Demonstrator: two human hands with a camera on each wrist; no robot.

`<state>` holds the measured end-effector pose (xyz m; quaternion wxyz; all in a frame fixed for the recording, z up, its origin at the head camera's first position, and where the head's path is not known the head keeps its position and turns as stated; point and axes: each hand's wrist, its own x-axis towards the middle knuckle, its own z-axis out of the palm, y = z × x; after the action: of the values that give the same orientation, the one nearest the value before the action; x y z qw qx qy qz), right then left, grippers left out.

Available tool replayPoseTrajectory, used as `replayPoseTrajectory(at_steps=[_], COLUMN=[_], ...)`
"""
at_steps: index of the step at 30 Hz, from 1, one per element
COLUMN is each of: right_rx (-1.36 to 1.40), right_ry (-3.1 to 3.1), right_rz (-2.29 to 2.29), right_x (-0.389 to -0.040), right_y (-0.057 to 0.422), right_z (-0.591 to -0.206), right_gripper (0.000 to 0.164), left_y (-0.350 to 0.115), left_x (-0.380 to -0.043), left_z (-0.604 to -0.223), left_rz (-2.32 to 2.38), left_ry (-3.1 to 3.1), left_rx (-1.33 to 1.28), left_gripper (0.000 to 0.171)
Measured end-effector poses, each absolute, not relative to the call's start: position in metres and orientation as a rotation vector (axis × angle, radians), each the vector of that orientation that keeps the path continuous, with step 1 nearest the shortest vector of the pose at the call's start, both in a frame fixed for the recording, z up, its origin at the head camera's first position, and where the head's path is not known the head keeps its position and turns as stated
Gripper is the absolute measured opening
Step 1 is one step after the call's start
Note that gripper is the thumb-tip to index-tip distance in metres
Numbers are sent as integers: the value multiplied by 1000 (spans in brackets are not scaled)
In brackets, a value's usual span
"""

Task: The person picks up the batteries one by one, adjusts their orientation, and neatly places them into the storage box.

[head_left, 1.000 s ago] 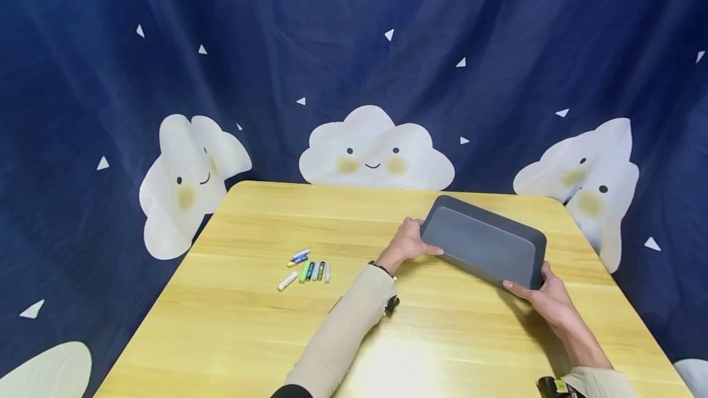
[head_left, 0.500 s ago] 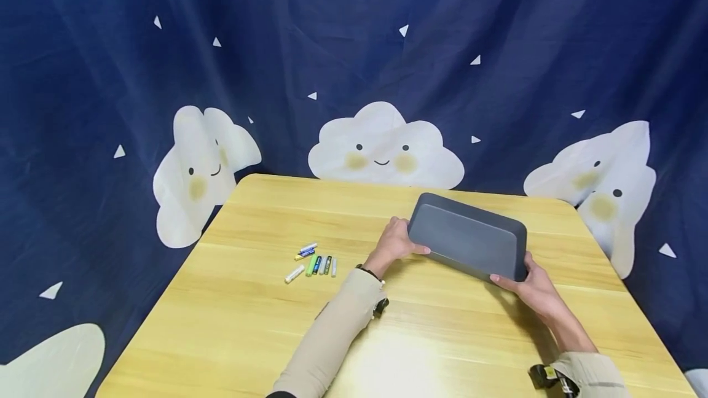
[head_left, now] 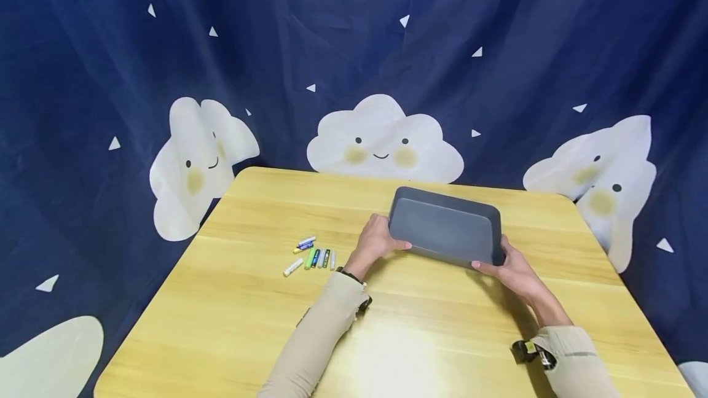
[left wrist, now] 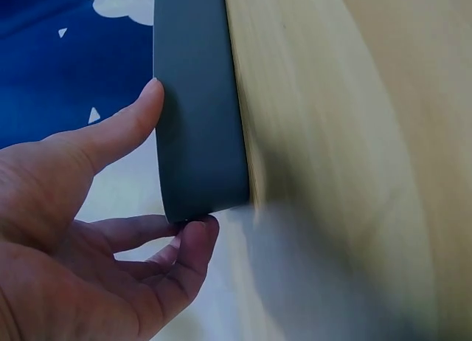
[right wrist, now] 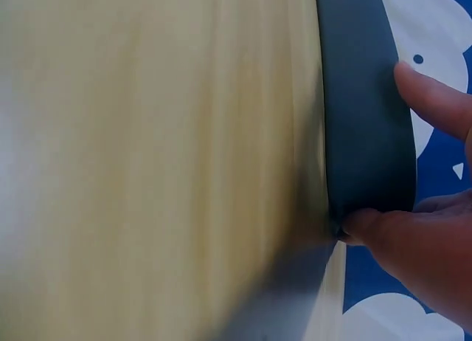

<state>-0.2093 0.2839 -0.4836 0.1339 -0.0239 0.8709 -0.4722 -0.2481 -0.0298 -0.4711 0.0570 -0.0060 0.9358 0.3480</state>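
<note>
A dark grey rectangular tray [head_left: 442, 226] with raised walls is held between both hands over the right half of the table. My left hand [head_left: 376, 241] grips its left end, thumb over the near rim; in the left wrist view the thumb lies on the tray's outer wall [left wrist: 199, 119] and the fingers curl at its corner. At the near right corner my right hand [head_left: 511, 269] grips the tray, thumb on the near rim. The right wrist view shows thumb and fingers at the wall's [right wrist: 369, 112] end. The tray's inside, seen from the head, holds nothing.
Left of the tray, several markers [head_left: 315, 258] lie on the wooden table [head_left: 232, 312], some side by side, a white one [head_left: 293, 267] slightly apart. A dark blue curtain [head_left: 354, 35] with cloud prints hangs behind the table's far edge.
Both hands have carried the tray to the left, closer to the markers, and it is turned a little straighter. The head view has shifted slightly. The markers lie as before.
</note>
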Motion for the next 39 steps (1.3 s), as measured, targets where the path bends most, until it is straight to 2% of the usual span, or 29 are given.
replayPoseTrajectory(at_steps=[13, 39], right_rx=[-207, -234], right_ry=[2509, 2509], right_rz=[-1399, -1311], right_x=[-231, -245], right_y=[259, 240], right_z=[-488, -481], right_gripper=[116, 128], left_y=[-63, -89], left_x=[-243, -233], left_z=[-473, -465], left_rz=[1057, 1019], left_ry=[2860, 2872], left_rx=[-53, -84], left_gripper=[75, 71])
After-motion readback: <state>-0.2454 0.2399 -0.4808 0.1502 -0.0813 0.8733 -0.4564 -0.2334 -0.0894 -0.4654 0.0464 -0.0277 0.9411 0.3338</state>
